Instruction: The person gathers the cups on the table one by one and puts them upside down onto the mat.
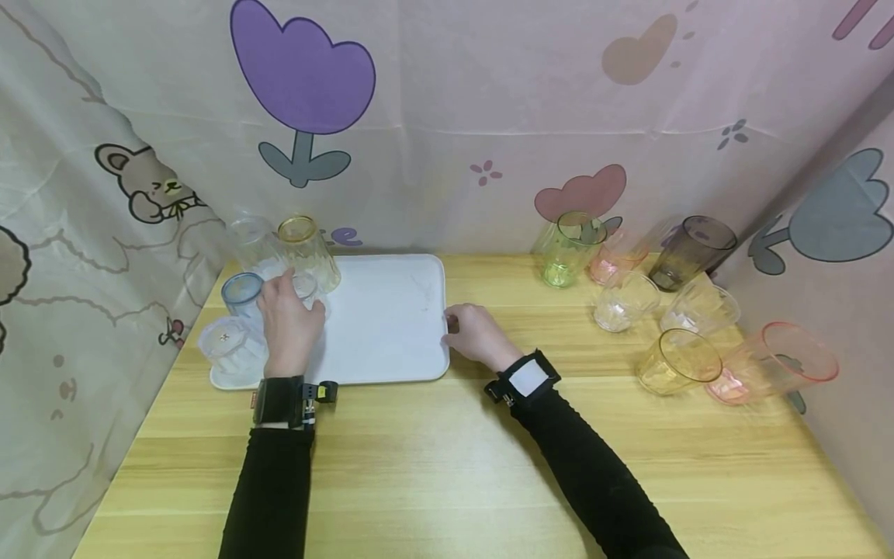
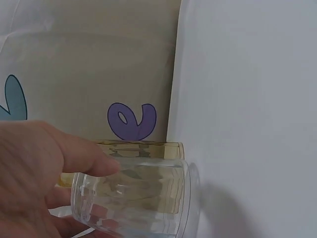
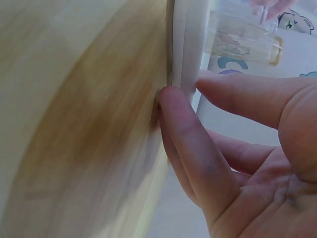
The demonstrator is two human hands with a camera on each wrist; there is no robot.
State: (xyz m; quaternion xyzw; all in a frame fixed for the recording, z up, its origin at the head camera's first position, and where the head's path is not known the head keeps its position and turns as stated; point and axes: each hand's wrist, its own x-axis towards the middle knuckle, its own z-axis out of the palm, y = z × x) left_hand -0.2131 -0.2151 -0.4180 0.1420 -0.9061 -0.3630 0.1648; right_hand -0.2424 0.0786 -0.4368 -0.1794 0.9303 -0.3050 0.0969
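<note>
The left hand (image 1: 289, 322) is over the left part of the white tray (image 1: 391, 326), and its fingers are curled around a small clear cup (image 1: 306, 286). In the left wrist view this clear cup (image 2: 136, 201) lies against the fingers (image 2: 74, 161), with a yellow cup (image 2: 148, 151) directly behind it. In the head view the yellow cup (image 1: 309, 250) stands at the far left of the tray, beside another clear cup (image 1: 253, 242). A blue cup (image 1: 242, 295) is just left of the hand, and one more clear cup (image 1: 226, 348) sits at the near left corner of the tray.

The right hand (image 1: 475, 334) is at the right edge of the tray. In the right wrist view its fingers (image 3: 190, 134) touch the tray rim (image 3: 185, 44), with the thumb on top and a fingertip under the edge, so it pinches the rim lightly.

The tray lies on the wooden surface (image 1: 447, 466), at its far left side. On the far right of the surface, well apart from the tray, there is a group of cups: a green cup (image 1: 567, 248), a dark grey cup (image 1: 691, 252), two pink cups (image 1: 775, 365), an amber cup (image 1: 677, 361) and some clear ones (image 1: 625, 301).
</note>
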